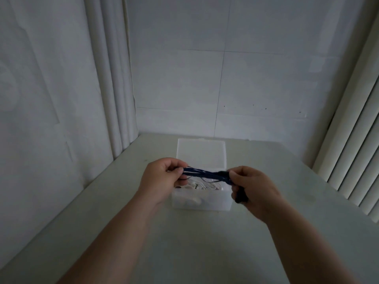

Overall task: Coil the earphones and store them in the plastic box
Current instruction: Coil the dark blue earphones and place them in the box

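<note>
Dark blue earphones (pixel 205 173) are bunched into several parallel strands stretched between my hands, above the plastic box (pixel 202 203). My left hand (pixel 164 179) pinches the left end of the bundle. My right hand (pixel 253 189) grips the right end, with a dark part of the cable hanging below its fingers. The clear box sits on the table in front of me, its lid (pixel 202 152) open and leaning back. White earphones (pixel 196 186) lie inside the box, partly hidden by my hands.
The pale table (pixel 184 242) stands in a corner. A white curtain (pixel 61 89) hangs on the left, a tiled wall (pixel 225 78) is behind, and vertical blinds (pixel 352 150) are on the right.
</note>
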`<state>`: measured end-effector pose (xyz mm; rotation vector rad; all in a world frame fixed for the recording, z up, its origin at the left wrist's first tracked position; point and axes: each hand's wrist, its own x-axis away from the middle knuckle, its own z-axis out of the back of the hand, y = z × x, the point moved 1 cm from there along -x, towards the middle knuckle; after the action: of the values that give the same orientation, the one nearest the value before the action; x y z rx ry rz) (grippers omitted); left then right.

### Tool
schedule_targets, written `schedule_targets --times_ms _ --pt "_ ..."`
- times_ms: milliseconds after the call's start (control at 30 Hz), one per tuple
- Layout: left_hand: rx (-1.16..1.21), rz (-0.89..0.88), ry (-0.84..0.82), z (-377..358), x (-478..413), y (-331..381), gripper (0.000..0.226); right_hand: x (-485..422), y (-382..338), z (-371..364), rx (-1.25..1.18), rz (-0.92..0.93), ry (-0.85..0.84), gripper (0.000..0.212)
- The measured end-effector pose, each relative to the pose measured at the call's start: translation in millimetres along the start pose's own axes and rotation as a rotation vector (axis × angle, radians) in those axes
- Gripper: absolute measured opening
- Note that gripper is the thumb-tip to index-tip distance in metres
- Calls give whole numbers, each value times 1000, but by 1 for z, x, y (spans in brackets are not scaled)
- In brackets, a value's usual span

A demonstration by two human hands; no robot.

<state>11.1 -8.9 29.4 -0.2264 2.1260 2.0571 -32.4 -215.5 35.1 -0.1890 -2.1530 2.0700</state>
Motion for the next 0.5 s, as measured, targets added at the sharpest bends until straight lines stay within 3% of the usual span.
schedule_targets --times_ms 100,267,500 --pt "-133 -18 43 0 -20 0 24 -28 -12 -8 179 81 91 12" --pt "-785 -77 -41 -2 -42 -17 17 -66 -12 -26 510 139 173 12" --pt "-1255 -194 -170 -11 -39 -15 33 -66 6 -45 1275 209 -87 17"
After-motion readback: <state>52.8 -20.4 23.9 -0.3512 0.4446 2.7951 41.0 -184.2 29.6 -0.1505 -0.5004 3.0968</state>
